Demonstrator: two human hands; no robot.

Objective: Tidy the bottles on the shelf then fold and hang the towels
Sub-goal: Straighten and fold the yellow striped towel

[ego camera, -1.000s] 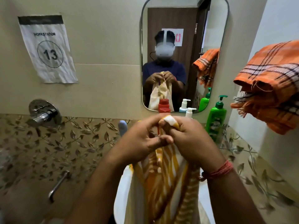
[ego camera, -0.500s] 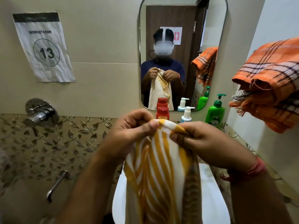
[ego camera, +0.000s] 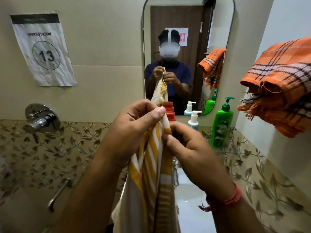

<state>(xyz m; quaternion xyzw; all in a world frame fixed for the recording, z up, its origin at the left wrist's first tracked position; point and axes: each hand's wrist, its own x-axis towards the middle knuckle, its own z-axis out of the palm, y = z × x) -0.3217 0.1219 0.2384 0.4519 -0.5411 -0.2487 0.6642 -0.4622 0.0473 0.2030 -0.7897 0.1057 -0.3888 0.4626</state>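
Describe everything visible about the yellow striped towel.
The yellow striped towel looks like thin woven cloth with yellow and white stripes, plus a plain cream part at lower left. It hangs bunched lengthwise, running out of the frame below. The left hand and right hand pinch its top edge close together, in front of the mirror.

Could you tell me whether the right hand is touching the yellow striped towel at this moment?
Touching. The head view shows the right hand pinching the yellow striped towel near its top edge, below the left hand.
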